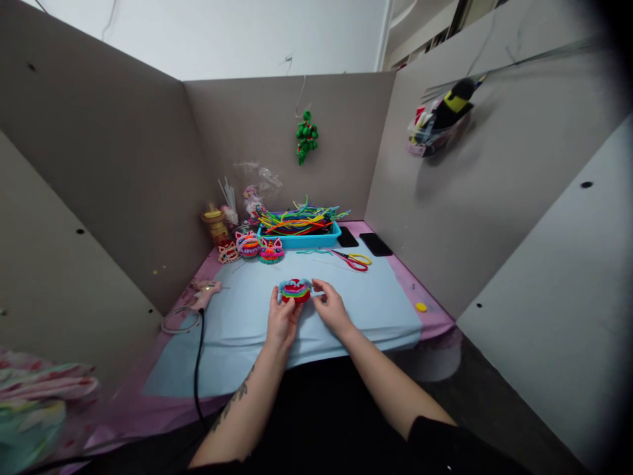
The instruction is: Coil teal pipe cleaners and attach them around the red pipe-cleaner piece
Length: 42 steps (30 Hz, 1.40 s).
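Note:
A small rounded pipe-cleaner craft in red, green, purple and light blue is held up over the pale blue cloth. My left hand grips it from the left and below, thumb across its front. At its right edge is my right hand, with bent thumb and index finger closed on the end of the light blue pipe cleaner trim. The fingertips partly cover that end. Beyond my hands, two finished-looking animal-face pipe-cleaner pieces, one purple and pink, one pink and teal, sit beside a cream one.
A blue tray full of colourful pipe cleaners stands at the back. Red-and-yellow scissors and two dark phones lie to its right. A glue gun with its black cord is at left. Grey partitions enclose the table.

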Tool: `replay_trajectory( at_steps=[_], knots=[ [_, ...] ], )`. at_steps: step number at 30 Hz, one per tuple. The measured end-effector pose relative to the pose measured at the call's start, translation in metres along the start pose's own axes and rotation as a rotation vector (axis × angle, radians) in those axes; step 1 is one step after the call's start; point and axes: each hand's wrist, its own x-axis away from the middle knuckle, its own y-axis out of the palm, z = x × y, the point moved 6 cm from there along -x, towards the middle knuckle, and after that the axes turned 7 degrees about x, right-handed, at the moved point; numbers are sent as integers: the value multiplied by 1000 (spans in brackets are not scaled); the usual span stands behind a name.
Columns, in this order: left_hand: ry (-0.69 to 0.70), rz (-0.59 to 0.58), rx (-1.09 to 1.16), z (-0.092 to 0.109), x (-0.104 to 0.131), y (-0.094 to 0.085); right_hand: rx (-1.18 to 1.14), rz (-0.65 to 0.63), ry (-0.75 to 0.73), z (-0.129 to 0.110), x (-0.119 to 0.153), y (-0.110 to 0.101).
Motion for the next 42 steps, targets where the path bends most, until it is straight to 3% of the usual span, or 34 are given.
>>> replay_trajectory(
  at_steps=[5,12,19,24,28,34,42],
  knots=[
    [-9,68,27,0,-3,-5,-101,36,95,11,-1,-2],
    [0,24,7,-4,-4,-7,-117,31,153,9,-2,-3],
    [30,-84,-71,-6,2,4,-95,-11,144,8,-3,1],
    [102,-74,-199,-6,7,6,-82,18,150,10,-2,-3],
    [139,-103,-299,-8,10,6,-3,86,14,-10,-5,-16],
    [139,-190,-421,-11,13,10,133,-77,-184,-49,-26,-11],
    [178,-250,-449,-11,14,10,148,-199,-99,-42,-36,0]
  ],
)
